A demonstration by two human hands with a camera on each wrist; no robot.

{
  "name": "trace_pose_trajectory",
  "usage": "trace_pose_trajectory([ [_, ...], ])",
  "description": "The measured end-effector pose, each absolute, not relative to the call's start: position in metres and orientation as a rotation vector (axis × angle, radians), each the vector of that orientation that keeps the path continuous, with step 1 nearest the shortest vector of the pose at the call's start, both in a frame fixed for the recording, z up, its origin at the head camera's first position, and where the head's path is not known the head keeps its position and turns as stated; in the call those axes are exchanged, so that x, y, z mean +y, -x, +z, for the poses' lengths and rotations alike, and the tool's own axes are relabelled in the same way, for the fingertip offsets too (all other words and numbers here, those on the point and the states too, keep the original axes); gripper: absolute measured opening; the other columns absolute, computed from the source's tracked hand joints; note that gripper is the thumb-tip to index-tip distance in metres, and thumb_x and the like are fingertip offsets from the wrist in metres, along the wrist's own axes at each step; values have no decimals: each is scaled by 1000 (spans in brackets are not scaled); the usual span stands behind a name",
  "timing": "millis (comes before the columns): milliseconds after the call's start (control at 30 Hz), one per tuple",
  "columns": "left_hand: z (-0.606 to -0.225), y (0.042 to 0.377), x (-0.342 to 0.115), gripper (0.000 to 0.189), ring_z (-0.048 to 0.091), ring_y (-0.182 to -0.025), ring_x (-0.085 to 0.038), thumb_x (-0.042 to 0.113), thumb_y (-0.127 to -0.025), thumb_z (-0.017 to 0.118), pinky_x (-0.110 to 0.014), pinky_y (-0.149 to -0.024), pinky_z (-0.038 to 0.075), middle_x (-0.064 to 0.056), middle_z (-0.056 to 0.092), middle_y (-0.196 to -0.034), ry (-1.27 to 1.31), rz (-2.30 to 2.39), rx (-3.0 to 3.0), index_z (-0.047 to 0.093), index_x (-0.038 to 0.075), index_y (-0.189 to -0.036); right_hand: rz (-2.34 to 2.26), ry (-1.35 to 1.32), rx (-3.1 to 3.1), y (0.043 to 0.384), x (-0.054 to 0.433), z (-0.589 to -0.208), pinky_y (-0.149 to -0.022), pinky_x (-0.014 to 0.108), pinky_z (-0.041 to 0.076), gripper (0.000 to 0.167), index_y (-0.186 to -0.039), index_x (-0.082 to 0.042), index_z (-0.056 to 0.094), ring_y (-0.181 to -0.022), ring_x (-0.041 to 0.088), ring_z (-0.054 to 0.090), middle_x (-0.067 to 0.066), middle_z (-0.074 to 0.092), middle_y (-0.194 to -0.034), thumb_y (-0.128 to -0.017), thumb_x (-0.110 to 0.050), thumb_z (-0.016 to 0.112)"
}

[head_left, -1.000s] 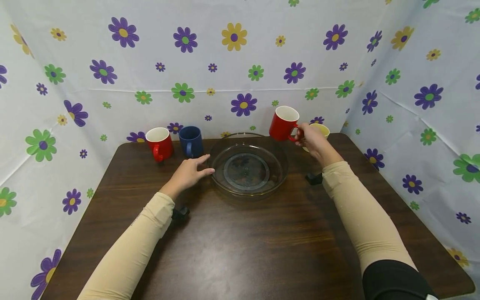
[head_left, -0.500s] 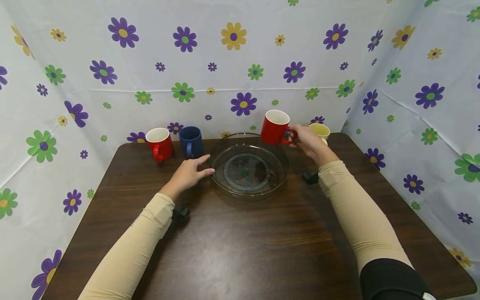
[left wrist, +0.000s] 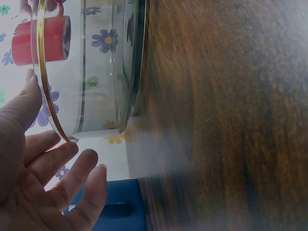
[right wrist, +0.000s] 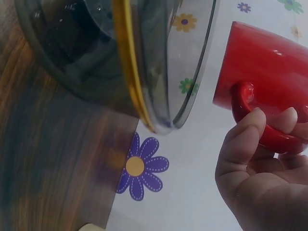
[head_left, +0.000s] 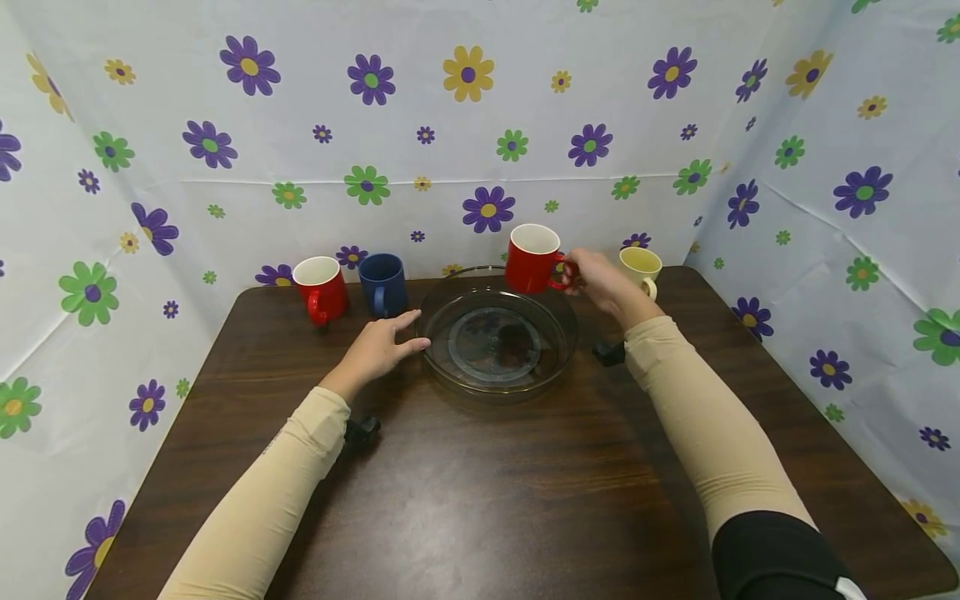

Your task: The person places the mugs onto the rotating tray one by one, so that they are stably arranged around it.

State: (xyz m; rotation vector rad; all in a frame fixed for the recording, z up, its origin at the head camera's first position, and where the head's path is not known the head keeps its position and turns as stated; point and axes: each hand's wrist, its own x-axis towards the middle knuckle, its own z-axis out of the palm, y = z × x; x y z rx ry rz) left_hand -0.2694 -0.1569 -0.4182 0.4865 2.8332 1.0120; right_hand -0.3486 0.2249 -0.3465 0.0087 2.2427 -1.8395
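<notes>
My right hand [head_left: 600,282] grips the handle of a red mug [head_left: 531,260] with a white inside. It holds the mug upright above the back right part of a clear tinted glass bowl [head_left: 468,343] in the middle of the table. Thumb and fingers wrap the handle in the right wrist view. At the bowl's left side is my left hand [head_left: 375,352], thumb and forefinger spread along the gold-toned rim [left wrist: 44,72]. Its other fingers are loosely bent and hold nothing. Through the glass in the left wrist view, the red mug appears beyond the bowl.
Left of the bowl stand a second red mug [head_left: 321,292] and a blue mug [head_left: 382,285], both near the back edge. A yellow mug [head_left: 641,265] is behind my right forearm. Flower-print cloth [head_left: 420,108] hangs around the dark wooden table [head_left: 480,500].
My right hand has carried the red mug left and slightly down, from the bowl's right edge to above the bowl. More of the yellow mug shows. My left hand has stayed at the rim.
</notes>
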Motion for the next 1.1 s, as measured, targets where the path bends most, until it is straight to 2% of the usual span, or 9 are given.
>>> trace_pose_trajectory([
  [333, -417, 269, -157, 70, 43, -142, -38, 40, -97, 69, -58, -114, 35, -14, 43, -156, -494, 1012, 2840, 43, 10, -155, -1724, 37, 2243, 353, 211, -348, -79, 39, 49, 34, -84, -2, 49, -73, 22, 52, 8, 55, -77, -106, -24, 37],
  [500, -418, 270, -158, 71, 42, -143, -37, 39, -97, 69, -58, -115, 34, -14, 42, -157, -505, 1006, 2839, 42, 9, -155, -1670, 61, 2242, 356, 205, -350, -76, 35, 52, 35, -83, -1, 51, -73, 23, 53, 9, 57, -78, -106, -24, 37],
  [733, -421, 272, -158, 70, 41, -144, -36, 38, -97, 68, -56, -116, 33, -14, 41, -157, -528, 1018, 2837, 41, 9, -156, -1471, 114, 2267, 359, 197, -354, -84, 38, 54, 32, -91, 0, 53, -83, 28, 57, 11, 59, -84, -104, -22, 35],
  [900, -424, 273, -158, 71, 40, -144, -35, 38, -98, 68, -55, -117, 32, -14, 41, -158, -547, 1006, 2850, 41, 8, -156, -1396, 94, 2283, 359, 189, -356, -83, 35, 55, 31, -98, 2, 56, -88, 29, 59, 12, 60, -88, -104, -21, 37],
  [1100, -424, 274, -156, 71, 40, -144, -35, 37, -97, 69, -54, -118, 31, -15, 42, -157, -575, 993, 2883, 42, 6, -155, -1360, 88, 2277, 360, 183, -354, -79, 33, 56, 34, -97, 3, 57, -91, 30, 61, 12, 60, -90, -107, -24, 39],
])
